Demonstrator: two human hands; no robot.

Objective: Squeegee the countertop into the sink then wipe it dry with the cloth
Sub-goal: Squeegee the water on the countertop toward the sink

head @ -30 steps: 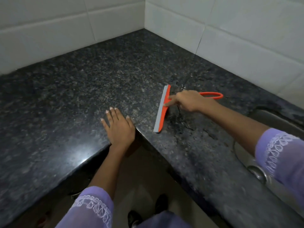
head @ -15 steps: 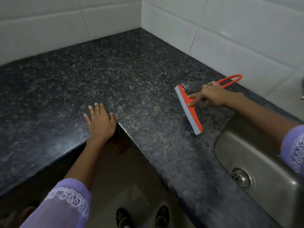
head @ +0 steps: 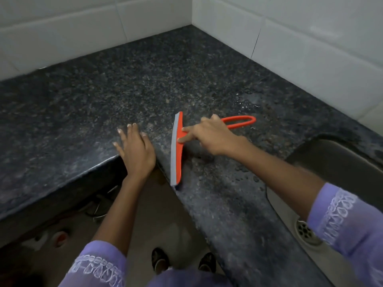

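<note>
Right hand [head: 211,135] gripping squeegee [head: 177,150], left hand [head: 135,149] flat on countertop [head: 103,96]

Dim indoor light, soft focus, wide-angle bend.

The white wall tiles [head: 310,48] upper right are brightest; a dull sheen lies on the dark countertop [head: 62,166] at left. Below it, the lower left falls into shadow. Sleeves [head: 352,220] blur at the edges.

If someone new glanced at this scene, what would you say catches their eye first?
The orange squeegee stands out against the dark speckled granite countertop, gripped by the right hand near the inner corner edge. The left hand lies flat beside it. Water glistens near the white tiled wall, and a steel sink sits at right.
</note>
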